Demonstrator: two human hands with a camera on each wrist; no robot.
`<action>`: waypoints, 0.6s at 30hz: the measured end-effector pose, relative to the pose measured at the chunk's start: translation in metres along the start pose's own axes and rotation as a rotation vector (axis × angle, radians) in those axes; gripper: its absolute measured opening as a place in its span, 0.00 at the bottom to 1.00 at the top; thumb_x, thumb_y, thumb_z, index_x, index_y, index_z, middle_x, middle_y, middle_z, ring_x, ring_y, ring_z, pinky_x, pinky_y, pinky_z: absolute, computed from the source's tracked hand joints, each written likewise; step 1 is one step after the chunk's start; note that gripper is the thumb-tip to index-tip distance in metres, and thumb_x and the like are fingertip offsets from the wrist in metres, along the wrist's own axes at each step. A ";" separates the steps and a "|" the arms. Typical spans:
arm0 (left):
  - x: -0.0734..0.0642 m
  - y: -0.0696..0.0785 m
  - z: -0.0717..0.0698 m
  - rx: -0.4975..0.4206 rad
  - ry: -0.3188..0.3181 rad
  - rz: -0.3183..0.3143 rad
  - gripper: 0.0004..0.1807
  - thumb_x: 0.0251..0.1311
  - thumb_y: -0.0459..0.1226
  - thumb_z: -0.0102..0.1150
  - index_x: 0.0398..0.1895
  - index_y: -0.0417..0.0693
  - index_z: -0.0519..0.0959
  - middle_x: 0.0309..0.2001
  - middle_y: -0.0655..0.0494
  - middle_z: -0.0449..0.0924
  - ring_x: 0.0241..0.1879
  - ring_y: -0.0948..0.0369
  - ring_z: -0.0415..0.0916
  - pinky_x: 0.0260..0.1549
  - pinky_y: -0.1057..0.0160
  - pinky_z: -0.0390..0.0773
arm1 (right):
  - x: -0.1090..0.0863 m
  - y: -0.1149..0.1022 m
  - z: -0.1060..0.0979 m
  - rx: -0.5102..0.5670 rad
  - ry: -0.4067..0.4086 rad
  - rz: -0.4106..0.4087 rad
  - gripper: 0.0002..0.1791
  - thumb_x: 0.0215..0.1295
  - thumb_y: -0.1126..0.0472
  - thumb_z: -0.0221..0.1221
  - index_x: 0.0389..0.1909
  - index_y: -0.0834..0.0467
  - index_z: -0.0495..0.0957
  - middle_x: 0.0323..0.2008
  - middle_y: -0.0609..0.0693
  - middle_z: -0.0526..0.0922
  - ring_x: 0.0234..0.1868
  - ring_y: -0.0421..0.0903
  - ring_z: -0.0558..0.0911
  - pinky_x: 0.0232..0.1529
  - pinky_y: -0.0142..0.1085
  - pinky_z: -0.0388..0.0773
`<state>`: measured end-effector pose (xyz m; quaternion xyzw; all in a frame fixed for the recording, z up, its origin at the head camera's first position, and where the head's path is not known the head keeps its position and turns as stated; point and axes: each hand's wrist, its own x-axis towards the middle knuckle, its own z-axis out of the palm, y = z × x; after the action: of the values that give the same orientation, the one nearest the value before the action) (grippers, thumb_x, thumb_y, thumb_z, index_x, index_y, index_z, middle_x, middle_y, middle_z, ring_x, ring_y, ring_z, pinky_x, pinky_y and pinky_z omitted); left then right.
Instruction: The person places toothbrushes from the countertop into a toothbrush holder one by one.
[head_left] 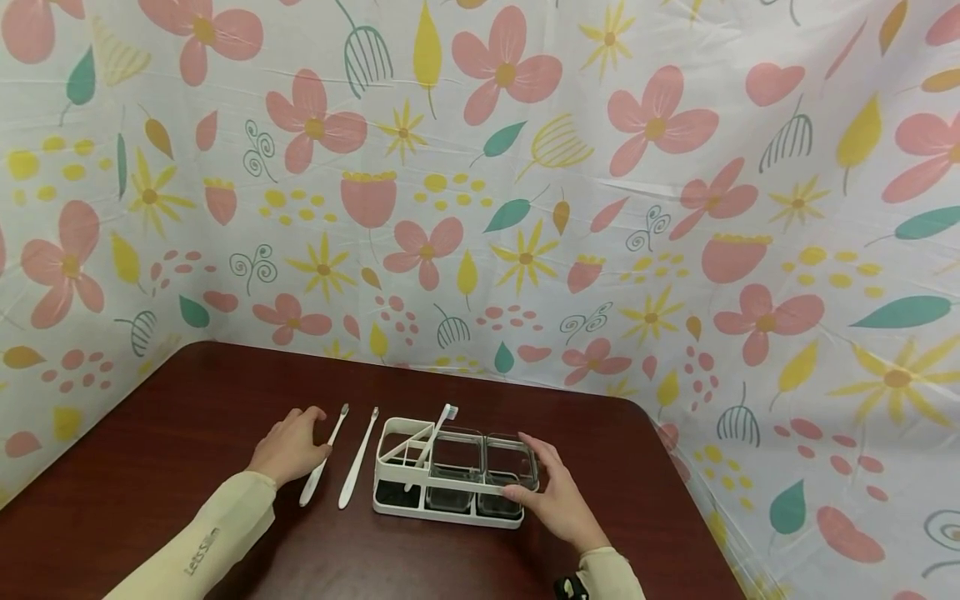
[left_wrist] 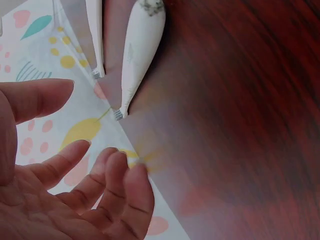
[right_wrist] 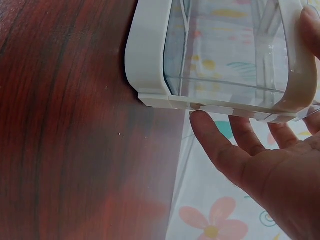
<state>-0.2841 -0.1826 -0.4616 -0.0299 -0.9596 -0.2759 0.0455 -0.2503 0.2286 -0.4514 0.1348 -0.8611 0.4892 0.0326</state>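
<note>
Head view: nearest brush (head_left: 314, 480) lies at three o'clock of relaxed left hand (head_left: 288, 447); right hand (head_left: 558, 493) grips rack (head_left: 465, 484) at nine o'clock.

On the left sleeve (head_left: 197, 546), dark letters run lengthwise: the first word is "Let's", and the second looks like "Slim", though its letters are small. On one brush (left_wrist: 141, 52) is a faint grey mark, too unclear to read.
</note>
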 end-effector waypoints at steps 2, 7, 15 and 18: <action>0.001 0.000 0.002 0.002 -0.002 -0.003 0.27 0.58 0.39 0.66 0.59 0.36 0.73 0.51 0.35 0.74 0.39 0.43 0.76 0.32 0.43 0.76 | 0.000 0.000 0.000 -0.003 0.001 0.000 0.43 0.56 0.61 0.72 0.72 0.50 0.65 0.68 0.53 0.64 0.69 0.57 0.64 0.58 0.57 0.70; 0.003 0.002 0.005 -0.002 -0.032 -0.007 0.28 0.57 0.39 0.66 0.58 0.34 0.73 0.47 0.38 0.78 0.34 0.47 0.78 0.29 0.47 0.76 | -0.001 0.000 0.000 -0.008 0.001 0.004 0.43 0.56 0.61 0.72 0.72 0.50 0.65 0.68 0.53 0.64 0.69 0.57 0.64 0.58 0.58 0.69; 0.003 0.009 0.009 0.012 -0.072 -0.019 0.28 0.56 0.38 0.67 0.58 0.33 0.73 0.41 0.43 0.80 0.30 0.51 0.77 0.27 0.49 0.76 | -0.001 -0.002 0.000 -0.004 0.000 0.008 0.42 0.56 0.60 0.72 0.72 0.50 0.65 0.68 0.53 0.65 0.68 0.56 0.65 0.55 0.53 0.73; 0.005 0.009 0.010 0.019 -0.076 -0.023 0.28 0.56 0.38 0.66 0.57 0.33 0.73 0.39 0.44 0.80 0.29 0.52 0.76 0.26 0.49 0.76 | -0.001 -0.002 0.000 -0.011 0.003 0.005 0.42 0.56 0.60 0.72 0.72 0.51 0.65 0.68 0.53 0.65 0.68 0.56 0.65 0.56 0.54 0.72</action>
<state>-0.2889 -0.1695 -0.4654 -0.0289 -0.9636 -0.2658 0.0062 -0.2485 0.2279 -0.4499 0.1320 -0.8639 0.4848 0.0333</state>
